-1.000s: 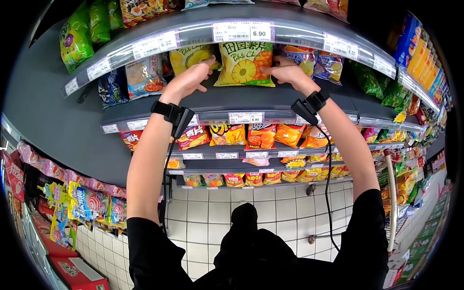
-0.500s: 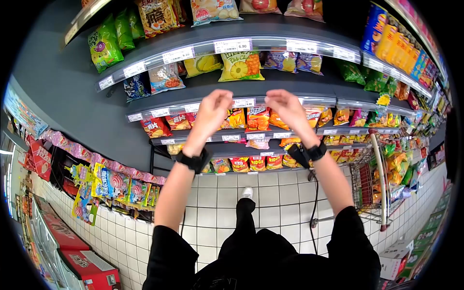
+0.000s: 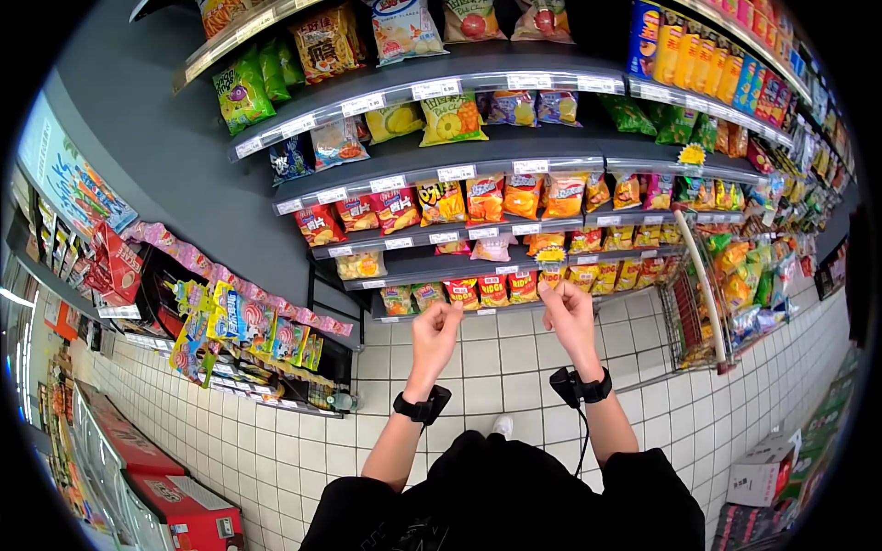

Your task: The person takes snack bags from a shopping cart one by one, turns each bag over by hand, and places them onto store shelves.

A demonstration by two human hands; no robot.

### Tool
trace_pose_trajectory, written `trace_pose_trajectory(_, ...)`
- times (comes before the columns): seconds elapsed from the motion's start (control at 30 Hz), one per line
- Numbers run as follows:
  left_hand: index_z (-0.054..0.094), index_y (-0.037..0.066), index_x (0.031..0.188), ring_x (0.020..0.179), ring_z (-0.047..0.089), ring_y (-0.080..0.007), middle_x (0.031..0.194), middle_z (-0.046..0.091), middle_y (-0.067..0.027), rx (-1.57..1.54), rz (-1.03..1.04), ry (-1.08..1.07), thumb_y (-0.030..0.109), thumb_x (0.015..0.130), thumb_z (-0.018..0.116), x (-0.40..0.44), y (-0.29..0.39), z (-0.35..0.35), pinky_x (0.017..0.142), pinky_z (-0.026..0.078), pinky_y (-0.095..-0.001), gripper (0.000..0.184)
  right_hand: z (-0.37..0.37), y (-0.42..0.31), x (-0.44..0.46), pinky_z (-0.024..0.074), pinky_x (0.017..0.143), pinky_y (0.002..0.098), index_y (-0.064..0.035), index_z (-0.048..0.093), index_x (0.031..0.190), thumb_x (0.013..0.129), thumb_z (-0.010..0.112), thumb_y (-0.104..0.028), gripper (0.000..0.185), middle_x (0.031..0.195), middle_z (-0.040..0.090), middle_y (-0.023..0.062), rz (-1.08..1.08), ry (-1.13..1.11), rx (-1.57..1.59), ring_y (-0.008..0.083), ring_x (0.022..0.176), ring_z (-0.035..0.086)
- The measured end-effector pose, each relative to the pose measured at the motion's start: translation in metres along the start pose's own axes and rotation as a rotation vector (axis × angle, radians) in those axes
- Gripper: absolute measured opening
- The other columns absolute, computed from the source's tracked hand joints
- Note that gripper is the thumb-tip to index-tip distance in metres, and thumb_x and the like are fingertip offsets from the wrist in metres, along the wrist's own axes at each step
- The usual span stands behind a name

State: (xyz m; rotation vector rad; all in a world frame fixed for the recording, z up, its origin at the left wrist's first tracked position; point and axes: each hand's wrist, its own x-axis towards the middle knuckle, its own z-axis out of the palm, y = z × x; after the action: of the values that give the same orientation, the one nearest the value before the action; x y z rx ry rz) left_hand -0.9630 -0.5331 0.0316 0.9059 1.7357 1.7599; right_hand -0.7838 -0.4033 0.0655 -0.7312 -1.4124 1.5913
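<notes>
My left hand (image 3: 435,342) is in the air in front of the lowest shelf, its fingers curled in and nothing visible in them. To its right, my right hand (image 3: 568,317) is also closed, thumb against the bent fingers, with no object showing. Both wrists wear black straps with small devices. Just beyond the hands, red "RIDGE" chip bags (image 3: 493,290) stand in a row on the bottom shelf. In the view, my right fingertips overlap the shelf edge near a yellow starburst tag (image 3: 550,255). Neither hand appears to touch any bag.
Tiered snack shelves (image 3: 514,151) curve across the front. A shopping cart (image 3: 703,298) filled with snack bags stands at the right. Hanging candy packs (image 3: 243,317) fill a rack at the left. Red boxes (image 3: 184,510) sit lower left, with a white carton (image 3: 758,477) lower right.
Both hands have dropped from the middle shelves toward my body, and their fingers have curled in further. The view has shifted, bringing the left rack and cart more into sight.
</notes>
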Motion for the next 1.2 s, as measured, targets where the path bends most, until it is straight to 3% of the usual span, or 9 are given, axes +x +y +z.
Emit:
trace_pose_trajectory(0.1, 0.058, 0.005, 0.072, 0.049, 0.034, 0.0002, 0.055, 0.043, 0.0085, -0.104, -0.107, 0.041, 0.025, 0.095, 0.061, -0.04, -0.01, -0.011, 0.044, 0.024, -0.0204, 0.031, -0.02, 0.005, -0.029, 0.022, 0.04, 0.0219, -0.0133, 0.029, 0.059, 0.091, 0.068, -0.019, 0.05, 0.052, 0.032, -0.0089, -0.017, 0.062, -0.063, 0.0004, 0.046, 0.029)
trace_pose_trajectory(0.2, 0.058, 0.005, 0.072, 0.047, 0.034, -0.0001, 0.054, 0.043, 0.0083, -0.142, -0.121, 0.103, 0.023, 0.094, 0.061, -0.083, -0.02, -0.027, 0.043, 0.023, -0.0208, 0.029, -0.027, 0.005, -0.062, 0.0211, 0.041, 0.022, -0.0131, 0.029, 0.058, 0.09, 0.068, -0.017, 0.051, 0.051, 0.033, -0.0085, -0.024, 0.132, -0.066, 0.0006, 0.046, 0.028)
trace_pose_trajectory(0.33, 0.057, 0.005, 0.07, 0.046, 0.033, -0.0005, 0.054, 0.044, 0.0076, -0.184, -0.112, 0.156, 0.02, 0.094, 0.06, -0.148, -0.022, -0.058, 0.042, 0.022, -0.0204, 0.028, -0.005, 0.004, -0.123, 0.0219, 0.044, 0.022, -0.0125, 0.029, 0.059, 0.089, 0.068, -0.015, 0.05, 0.054, 0.032, -0.0092, -0.048, 0.013, -0.116, 0.001, 0.051, 0.028)
trace_pose_trajectory(0.47, 0.057, 0.004, 0.084, 0.046, 0.035, -0.0015, 0.056, 0.044, 0.0062, -0.303, -0.114, 0.193, 0.018, 0.094, 0.061, -0.214, -0.023, -0.091, 0.042, 0.025, -0.0209, 0.017, 0.025, -0.003, -0.198, 0.0225, 0.045, 0.0215, -0.0115, 0.033, 0.061, 0.09, 0.069, -0.02, 0.047, 0.057, 0.032, -0.0101, -0.001, -0.148, -0.236, 0.0005, 0.053, 0.027)
trace_pose_trajectory(0.63, 0.057, 0.003, 0.091, 0.05, 0.041, -0.0027, 0.061, 0.048, 0.0044, -0.317, -0.093, 0.196, 0.015, 0.094, 0.06, -0.272, -0.006, -0.101, 0.043, 0.031, -0.0202, 0.012, 0.028, -0.027, -0.253, 0.0261, 0.045, 0.021, -0.0073, 0.047, 0.064, 0.092, 0.066, -0.026, 0.039, 0.058, 0.042, -0.0077, 0.045, -0.223, -0.267, 0.001, 0.052, 0.034)
trace_pose_trajectory(0.77, 0.062, 0.003, 0.097, 0.052, 0.044, -0.0031, 0.062, 0.051, 0.0033, -0.301, -0.059, 0.144, 0.013, 0.094, 0.059, -0.293, 0.005, -0.106, 0.045, 0.033, -0.0196, 0.011, 0.023, -0.048, -0.278, 0.0376, 0.046, 0.0205, -0.0039, 0.057, 0.07, 0.093, 0.064, -0.028, 0.034, 0.061, 0.054, -0.0017, 0.05, -0.229, -0.241, 0.0038, 0.052, 0.047)
trace_pose_trajectory(0.97, 0.065, 0.002, 0.099, 0.053, 0.046, -0.0035, 0.064, 0.054, 0.0015, -0.34, -0.084, 0.043, 0.013, 0.094, 0.058, -0.296, 0.016, -0.08, 0.046, 0.035, -0.0193, 0.014, -0.01, -0.057, -0.295, 0.0439, 0.049, 0.0217, -0.0019, 0.062, 0.079, 0.094, 0.062, -0.026, 0.028, 0.066, 0.06, 0.0019, 0.039, -0.146, -0.189, 0.0065, 0.054, 0.054)
trace_pose_trajectory(1.2, 0.065, 0.002, 0.095, 0.053, 0.046, -0.0048, 0.063, 0.053, 0.0011, -0.341, -0.129, -0.161, 0.017, 0.095, 0.056, -0.278, 0.017, 0.017, 0.046, 0.036, -0.0201, 0.018, -0.108, -0.073, -0.309, 0.0458, 0.052, 0.0224, -0.0008, 0.062, 0.098, 0.097, 0.057, -0.022, 0.022, 0.072, 0.062, 0.0033, 0.009, 0.013, -0.18, 0.0078, 0.058, 0.056)
